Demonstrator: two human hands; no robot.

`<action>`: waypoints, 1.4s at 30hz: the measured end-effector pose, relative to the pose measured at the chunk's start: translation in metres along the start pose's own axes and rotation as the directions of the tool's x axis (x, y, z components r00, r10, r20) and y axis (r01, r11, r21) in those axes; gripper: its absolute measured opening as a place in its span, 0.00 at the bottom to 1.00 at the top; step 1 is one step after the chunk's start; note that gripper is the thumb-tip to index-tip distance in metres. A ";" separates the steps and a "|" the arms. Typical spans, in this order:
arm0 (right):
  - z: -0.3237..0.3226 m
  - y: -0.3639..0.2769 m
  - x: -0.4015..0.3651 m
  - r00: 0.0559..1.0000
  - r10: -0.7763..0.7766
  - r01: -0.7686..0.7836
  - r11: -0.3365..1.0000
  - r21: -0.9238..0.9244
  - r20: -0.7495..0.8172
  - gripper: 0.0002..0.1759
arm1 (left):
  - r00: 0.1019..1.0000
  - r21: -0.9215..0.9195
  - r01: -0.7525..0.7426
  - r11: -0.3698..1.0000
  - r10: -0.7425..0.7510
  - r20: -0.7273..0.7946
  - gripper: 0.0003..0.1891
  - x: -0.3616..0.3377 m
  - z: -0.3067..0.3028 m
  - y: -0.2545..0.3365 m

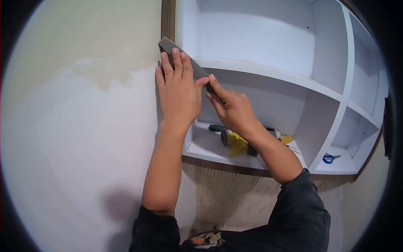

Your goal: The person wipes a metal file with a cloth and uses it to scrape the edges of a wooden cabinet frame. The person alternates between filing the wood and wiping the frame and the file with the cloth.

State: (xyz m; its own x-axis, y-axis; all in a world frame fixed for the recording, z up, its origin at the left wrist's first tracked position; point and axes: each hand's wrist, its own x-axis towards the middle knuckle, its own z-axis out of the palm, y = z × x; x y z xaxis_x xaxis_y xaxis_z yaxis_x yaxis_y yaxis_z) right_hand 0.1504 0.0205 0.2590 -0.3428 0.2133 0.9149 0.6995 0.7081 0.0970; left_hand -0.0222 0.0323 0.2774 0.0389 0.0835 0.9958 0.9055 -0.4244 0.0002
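Observation:
My left hand (179,86) lies with its fingers stretched out and fairly flat on a grey-brown strip (200,73) at the left edge of the white shelf unit. The thumb points right along the strip. With thumb and fingers, my right hand (233,106) pinches the lower right end of the same strip. The strip slants across the unit's edge, its upper end folded or bent near the dark brown edging (168,21). Part of the strip and edging is hidden under my left hand.
The white shelf unit (268,72) fills the right side. Its lower compartment holds a yellow object (238,145), a green-handled tool (217,127) and a roll (225,137). Blue scissors (330,158) lie in the lower right compartment. A patchy wall (84,126) stands at left.

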 end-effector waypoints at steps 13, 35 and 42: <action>-0.004 0.006 -0.029 0.998 0.018 -0.017 1.000 -0.024 0.059 0.30 | 0.996 -0.033 0.026 0.999 -0.023 0.086 0.40 -0.029 -0.002 0.013; 0.001 0.019 -0.012 0.996 -0.091 0.088 0.991 0.103 0.021 0.33 | 0.998 0.007 0.057 0.998 -0.058 0.022 0.39 -0.025 0.008 0.014; -0.006 0.024 -0.032 0.995 -0.030 0.029 0.999 0.020 0.093 0.33 | 0.998 -0.048 0.043 0.998 -0.041 0.040 0.40 -0.042 0.012 0.019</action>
State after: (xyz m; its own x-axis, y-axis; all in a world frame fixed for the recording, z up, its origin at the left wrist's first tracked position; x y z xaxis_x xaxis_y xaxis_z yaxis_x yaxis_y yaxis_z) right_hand 0.1818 0.0262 0.2346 -0.4204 0.2532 0.8713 0.6764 0.7275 0.1150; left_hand -0.0014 0.0319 0.2342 0.0186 0.1368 0.9904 0.8848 -0.4635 0.0474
